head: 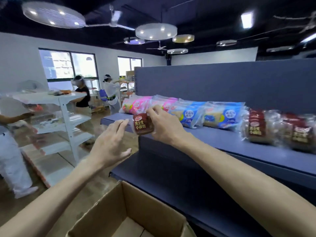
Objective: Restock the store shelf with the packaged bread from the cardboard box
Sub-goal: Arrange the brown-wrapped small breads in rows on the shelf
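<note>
A: Cam setup?
B: One head-worn wide-angle, looks fwd and slightly down over both forearms. Cardboard box (130,218) close at bottom center, blue shelf (239,142) near, running to right edge.
A: Background?
B: Ceiling lights along top, white rack (63,120) and windows mid-left, farther off. No 2nd view.

Navy shelf (222,139) bearing bread packs (220,115)

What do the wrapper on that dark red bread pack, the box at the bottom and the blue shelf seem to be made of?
Dark red bread pack, pinched by the right hand: looks like thin glossy plastic film, partly clear, crinkled at the edges.
Box: brown corrugated cardboard, matte, with folded flaps.
Blue shelf: probably painted sheet metal, judging by its thin flat boards and even matte coat, though that is uncertain.
</note>
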{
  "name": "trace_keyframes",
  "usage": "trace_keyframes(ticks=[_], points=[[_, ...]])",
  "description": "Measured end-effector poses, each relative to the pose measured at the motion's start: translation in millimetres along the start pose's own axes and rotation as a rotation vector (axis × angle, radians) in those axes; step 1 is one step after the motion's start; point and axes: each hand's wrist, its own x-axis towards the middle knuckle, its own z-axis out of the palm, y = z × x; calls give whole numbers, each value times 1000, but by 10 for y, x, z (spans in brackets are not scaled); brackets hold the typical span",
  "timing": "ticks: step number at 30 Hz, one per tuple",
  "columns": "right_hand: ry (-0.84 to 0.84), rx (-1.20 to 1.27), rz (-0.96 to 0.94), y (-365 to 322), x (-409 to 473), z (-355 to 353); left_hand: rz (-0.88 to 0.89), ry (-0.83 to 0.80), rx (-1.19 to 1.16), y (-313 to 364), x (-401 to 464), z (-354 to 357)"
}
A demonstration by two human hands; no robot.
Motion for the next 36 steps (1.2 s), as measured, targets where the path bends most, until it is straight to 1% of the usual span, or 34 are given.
trace_keyframes(ticks=[7,10,15,20,22,26,36], points=[[-14,-183,220,1235,-830,-991,214,76,-141,1447,846,28],[-7,-247,319,1664,-1240,-1393,284,101,-241,2068,1118,64],[-9,-352,451,2202,-1919,-1941,397,172,-333,3071,1436,56],[-31,-411,522,2577,-2479,-2307,445,224,-448,3892,1577,17],[-29,-434,539,2692,-2646,-2410,459,207,-473,4119,1612,7],[-28,-468,564,2886,-2873,-2552,470,203,-438,4412,1650,46],[-52,-455,693,3341,-3018,-2560,352,177,-455,4783,1635,276]])
